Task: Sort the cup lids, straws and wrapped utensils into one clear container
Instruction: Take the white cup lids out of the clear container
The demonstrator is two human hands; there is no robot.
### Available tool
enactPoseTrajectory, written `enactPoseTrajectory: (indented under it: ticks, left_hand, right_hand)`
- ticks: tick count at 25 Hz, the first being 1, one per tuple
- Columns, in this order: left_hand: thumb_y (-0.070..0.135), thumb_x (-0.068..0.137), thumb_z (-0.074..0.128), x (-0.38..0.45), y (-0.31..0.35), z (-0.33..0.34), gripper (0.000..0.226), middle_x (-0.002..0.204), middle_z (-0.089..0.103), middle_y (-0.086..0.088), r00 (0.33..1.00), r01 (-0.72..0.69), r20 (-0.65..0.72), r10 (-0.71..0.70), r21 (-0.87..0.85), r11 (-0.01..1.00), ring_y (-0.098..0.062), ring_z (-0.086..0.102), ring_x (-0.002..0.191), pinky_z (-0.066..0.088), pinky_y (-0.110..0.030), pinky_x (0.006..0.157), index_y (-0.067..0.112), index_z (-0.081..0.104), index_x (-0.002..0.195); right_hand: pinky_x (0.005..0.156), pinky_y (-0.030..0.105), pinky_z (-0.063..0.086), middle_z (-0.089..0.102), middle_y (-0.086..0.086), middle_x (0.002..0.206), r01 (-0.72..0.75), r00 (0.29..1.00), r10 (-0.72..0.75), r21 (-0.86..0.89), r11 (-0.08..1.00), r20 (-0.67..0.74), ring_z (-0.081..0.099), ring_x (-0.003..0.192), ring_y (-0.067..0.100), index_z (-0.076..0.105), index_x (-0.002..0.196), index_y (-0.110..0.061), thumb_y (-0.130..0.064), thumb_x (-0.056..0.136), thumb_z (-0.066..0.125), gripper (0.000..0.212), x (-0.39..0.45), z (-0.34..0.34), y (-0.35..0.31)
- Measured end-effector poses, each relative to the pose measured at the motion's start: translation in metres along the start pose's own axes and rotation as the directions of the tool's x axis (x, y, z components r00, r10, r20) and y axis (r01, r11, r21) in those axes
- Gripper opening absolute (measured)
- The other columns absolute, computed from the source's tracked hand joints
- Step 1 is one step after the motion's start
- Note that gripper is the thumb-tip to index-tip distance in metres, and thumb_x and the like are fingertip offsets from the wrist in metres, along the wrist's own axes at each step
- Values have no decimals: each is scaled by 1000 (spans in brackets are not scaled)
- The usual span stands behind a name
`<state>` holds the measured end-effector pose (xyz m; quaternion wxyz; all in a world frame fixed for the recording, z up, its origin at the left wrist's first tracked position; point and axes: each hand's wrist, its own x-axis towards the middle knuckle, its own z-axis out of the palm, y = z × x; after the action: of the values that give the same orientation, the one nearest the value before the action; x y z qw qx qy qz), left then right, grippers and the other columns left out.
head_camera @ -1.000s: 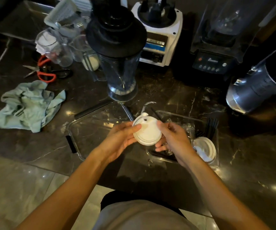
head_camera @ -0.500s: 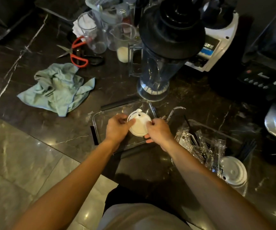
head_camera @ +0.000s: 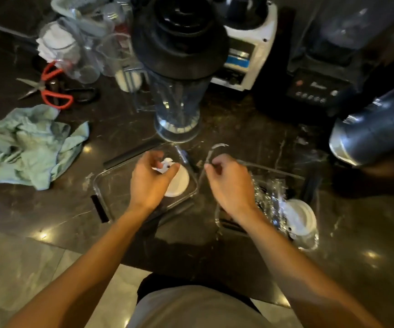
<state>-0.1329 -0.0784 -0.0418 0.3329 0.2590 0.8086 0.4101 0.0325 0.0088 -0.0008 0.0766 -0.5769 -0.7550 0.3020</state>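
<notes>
A white cup lid (head_camera: 179,183) lies in the shallow clear container (head_camera: 110,185) at the left. My left hand (head_camera: 151,183) is over it, with thumb and fingers pinched on the lid's far edge. My right hand (head_camera: 229,185) hovers apart from the lid, fingers loosely curled and holding nothing. Below it stands a second clear container (head_camera: 274,168). It holds wrapped utensils (head_camera: 269,197), another white lid (head_camera: 301,220) and black straws (head_camera: 310,185).
On the dark marble counter a blender jar (head_camera: 179,91) stands just behind the containers. A green cloth (head_camera: 30,143) and red-handled scissors (head_camera: 51,91) lie at the left. A steel jug (head_camera: 371,133) and blender bases are at the right and back.
Both hands held the lid above the right container, then carried it left. The lid now lies in the left container, and my right hand has let go and drawn back right.
</notes>
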Motion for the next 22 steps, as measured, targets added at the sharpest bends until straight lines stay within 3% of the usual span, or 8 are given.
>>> enactPoseTrajectory:
  ticks: [3,6,8,10,13,16,19,22]
  left_hand:
    - [24,87,82,-22,53,43,24,79,67,-4,972,-106,199,124,-101,989,-5,64,67,52,-18,65,18,70,106]
    - [16,86,81,-43,82,97,23,77,67,-1,873,-166,436,218,-154,974,-10,66,72,57,-32,77,14,71,106]
    - [20,88,80,-58,91,129,29,87,69,4,787,-158,586,194,-112,981,-12,69,80,58,-38,83,16,69,114]
    - [29,90,78,-73,95,153,40,106,67,5,707,-173,694,134,-14,985,-13,69,95,57,-34,87,21,64,126]
    - [33,92,74,-88,88,174,52,124,64,1,643,-212,763,62,99,972,-16,66,107,56,-38,95,24,54,139]
    - [32,95,72,-95,78,179,56,135,60,-2,631,-221,775,17,159,962,-17,64,116,54,-40,101,23,48,145]
    - [34,94,72,-97,70,177,59,137,59,-1,671,-161,741,-13,162,974,-17,63,117,53,-38,101,22,47,146]
    - [33,96,70,-95,66,171,48,126,65,1,714,-49,700,-18,76,996,-15,67,109,57,-38,97,19,54,139]
  right_hand:
    - [74,33,52,76,2,108,-119,981,101,-103,988,-166,71,97,25,67,121,-21,-38,98,64,29,-18,-62,64]
    - [83,40,52,69,5,124,-277,954,246,-185,943,-173,69,108,32,62,130,-20,-40,96,64,39,-43,-98,123]
    - [87,42,50,59,8,135,-322,947,304,-262,910,-107,64,114,37,57,137,-17,-35,97,62,44,-57,-108,148]
    - [88,45,50,54,11,135,-323,944,324,-325,889,-54,63,114,40,55,138,-15,-33,97,61,45,-66,-110,161]
    - [78,37,46,55,11,127,-322,943,332,-312,894,-23,65,105,36,56,130,-13,-30,98,63,38,-75,-106,167]
    - [73,34,41,57,11,120,-313,948,317,-257,914,-25,66,100,35,53,121,-11,-31,96,67,36,-79,-98,165]
    - [63,33,42,66,7,99,-292,956,294,-148,945,-7,64,80,29,47,107,-16,-31,95,68,28,-80,-105,159]
    - [62,31,43,61,0,90,-298,942,299,31,954,-155,57,71,24,49,108,-16,-20,95,67,23,-79,-130,156]
